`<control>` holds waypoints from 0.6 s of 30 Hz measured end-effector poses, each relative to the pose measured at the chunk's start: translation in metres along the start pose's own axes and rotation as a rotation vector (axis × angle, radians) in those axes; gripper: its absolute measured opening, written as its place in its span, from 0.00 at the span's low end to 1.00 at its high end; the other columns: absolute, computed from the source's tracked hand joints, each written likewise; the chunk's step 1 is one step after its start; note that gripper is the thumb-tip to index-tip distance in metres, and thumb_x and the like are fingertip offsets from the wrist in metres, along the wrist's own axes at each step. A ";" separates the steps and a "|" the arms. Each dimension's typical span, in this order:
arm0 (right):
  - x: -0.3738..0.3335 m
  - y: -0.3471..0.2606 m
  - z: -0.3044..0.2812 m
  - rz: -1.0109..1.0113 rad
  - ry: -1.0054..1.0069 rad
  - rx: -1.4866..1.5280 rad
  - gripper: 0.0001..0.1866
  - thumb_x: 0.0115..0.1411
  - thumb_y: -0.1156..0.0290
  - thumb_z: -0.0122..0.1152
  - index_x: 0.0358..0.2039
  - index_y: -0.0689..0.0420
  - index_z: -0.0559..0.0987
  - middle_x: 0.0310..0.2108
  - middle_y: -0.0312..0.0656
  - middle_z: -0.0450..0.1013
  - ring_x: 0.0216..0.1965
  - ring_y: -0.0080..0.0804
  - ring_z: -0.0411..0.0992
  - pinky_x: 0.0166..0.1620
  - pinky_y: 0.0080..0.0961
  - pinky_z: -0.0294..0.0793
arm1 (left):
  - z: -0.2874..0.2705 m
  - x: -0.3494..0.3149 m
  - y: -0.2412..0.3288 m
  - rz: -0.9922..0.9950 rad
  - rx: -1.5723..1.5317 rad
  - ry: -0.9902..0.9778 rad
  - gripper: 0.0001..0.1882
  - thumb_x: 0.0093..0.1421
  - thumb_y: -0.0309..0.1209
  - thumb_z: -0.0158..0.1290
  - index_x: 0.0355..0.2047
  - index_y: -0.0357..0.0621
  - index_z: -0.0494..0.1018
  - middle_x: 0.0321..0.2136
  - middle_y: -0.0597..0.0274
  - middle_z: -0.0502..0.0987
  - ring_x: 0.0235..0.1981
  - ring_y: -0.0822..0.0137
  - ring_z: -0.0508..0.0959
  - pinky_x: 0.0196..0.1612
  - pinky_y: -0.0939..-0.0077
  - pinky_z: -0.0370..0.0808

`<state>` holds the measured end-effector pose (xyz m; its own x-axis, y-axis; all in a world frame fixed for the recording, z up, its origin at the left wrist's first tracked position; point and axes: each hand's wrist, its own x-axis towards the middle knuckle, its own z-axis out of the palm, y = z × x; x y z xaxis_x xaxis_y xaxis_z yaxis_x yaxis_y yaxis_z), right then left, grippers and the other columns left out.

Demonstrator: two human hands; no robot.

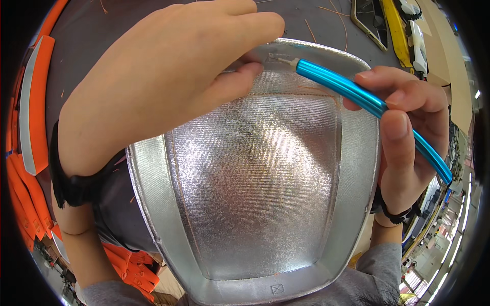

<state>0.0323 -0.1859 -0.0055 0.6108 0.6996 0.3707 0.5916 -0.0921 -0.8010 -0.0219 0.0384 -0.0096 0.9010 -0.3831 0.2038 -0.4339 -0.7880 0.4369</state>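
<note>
One dark work surface (81,30), spread beyond and to the left of my arms. One silver panel (255,188), sheeny and woven-looking, with a raised border and a stitched inner outline; it stands in the middle of the scene, its narrower end near, against my body, its wider end far. My left hand (173,66), back uppermost, reaches over the panel's far left part: the thumb lies on the inner side of the far rim, the other fingers bend over that rim, and I hold the edge between them, the exact contact partly hidden. My right hand (400,137), just beside the panel's right border: thumb and fingers are drawn together in a pinch. Orange pieces, far left, one with a grey band (33,107), others (30,196) lying nearer. One slim blue tool (347,89), glossy, slightly curved as seen here, gripped by my right fingers; its thin pale tip points left, close to the far rim and my left thumb; I cannot tell whether it touches. One yellow tool (397,33), far right. One phone (370,23), just left of it. Loose orange threads (310,30), far side.
</note>
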 end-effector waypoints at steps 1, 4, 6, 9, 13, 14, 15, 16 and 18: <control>0.000 0.000 0.000 0.001 0.000 0.000 0.10 0.57 0.66 0.52 0.34 0.57 0.68 0.38 0.53 0.70 0.34 0.37 0.73 0.41 0.31 0.73 | 0.001 0.000 0.000 0.000 -0.001 0.000 0.13 0.46 0.23 0.53 0.33 0.38 0.66 0.26 0.56 0.65 0.27 0.55 0.70 0.29 0.70 0.67; 0.000 0.001 -0.001 0.001 -0.007 -0.012 0.10 0.57 0.66 0.52 0.34 0.58 0.68 0.38 0.54 0.70 0.34 0.37 0.73 0.41 0.31 0.73 | 0.002 0.000 -0.001 -0.009 -0.040 0.012 0.13 0.46 0.22 0.53 0.33 0.38 0.66 0.25 0.56 0.65 0.27 0.56 0.71 0.29 0.71 0.67; 0.001 0.001 -0.001 -0.015 -0.010 -0.004 0.09 0.57 0.66 0.52 0.34 0.58 0.68 0.38 0.54 0.70 0.34 0.37 0.73 0.41 0.32 0.73 | 0.002 0.001 -0.002 0.023 -0.041 0.024 0.12 0.45 0.22 0.53 0.33 0.38 0.66 0.25 0.56 0.66 0.28 0.57 0.71 0.29 0.71 0.67; 0.001 0.002 -0.002 -0.014 -0.018 -0.004 0.09 0.57 0.66 0.52 0.34 0.58 0.68 0.38 0.54 0.70 0.34 0.37 0.73 0.41 0.32 0.73 | 0.001 0.001 -0.001 0.000 -0.053 0.009 0.13 0.45 0.22 0.53 0.33 0.38 0.66 0.26 0.56 0.66 0.28 0.57 0.72 0.30 0.71 0.67; 0.001 0.002 -0.002 -0.018 -0.029 -0.007 0.09 0.57 0.67 0.52 0.34 0.58 0.68 0.38 0.54 0.70 0.34 0.37 0.73 0.41 0.32 0.73 | -0.002 0.004 0.004 0.000 -0.049 0.010 0.13 0.45 0.22 0.53 0.33 0.38 0.66 0.26 0.56 0.66 0.27 0.57 0.72 0.30 0.71 0.67; 0.001 0.002 -0.002 -0.016 -0.028 0.002 0.09 0.57 0.67 0.52 0.34 0.58 0.68 0.38 0.54 0.70 0.34 0.37 0.73 0.41 0.31 0.73 | -0.005 0.007 0.009 -0.044 0.007 -0.054 0.12 0.45 0.22 0.53 0.33 0.38 0.66 0.26 0.56 0.66 0.27 0.57 0.72 0.30 0.71 0.67; 0.001 0.001 -0.001 -0.014 -0.027 0.012 0.09 0.57 0.67 0.52 0.34 0.58 0.68 0.38 0.54 0.69 0.34 0.37 0.73 0.41 0.31 0.72 | -0.007 0.009 0.013 -0.089 0.065 -0.117 0.12 0.46 0.22 0.53 0.32 0.38 0.66 0.25 0.57 0.66 0.27 0.57 0.72 0.30 0.71 0.67; 0.000 0.000 0.000 -0.014 -0.027 0.013 0.09 0.57 0.67 0.52 0.34 0.58 0.68 0.38 0.54 0.69 0.34 0.37 0.73 0.41 0.31 0.72 | -0.004 0.006 0.010 -0.089 0.065 -0.118 0.12 0.46 0.22 0.53 0.32 0.38 0.66 0.25 0.57 0.66 0.27 0.57 0.72 0.30 0.71 0.67; -0.001 -0.001 0.002 0.005 -0.011 0.009 0.09 0.57 0.68 0.52 0.34 0.58 0.67 0.38 0.54 0.69 0.34 0.36 0.72 0.41 0.31 0.72 | 0.002 0.000 0.001 -0.002 -0.061 0.016 0.12 0.46 0.22 0.53 0.32 0.38 0.66 0.25 0.56 0.66 0.27 0.57 0.72 0.29 0.71 0.67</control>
<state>0.0304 -0.1850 -0.0059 0.6082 0.7068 0.3613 0.5835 -0.0895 -0.8072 -0.0226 0.0368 -0.0109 0.9020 -0.3734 0.2167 -0.4313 -0.7574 0.4902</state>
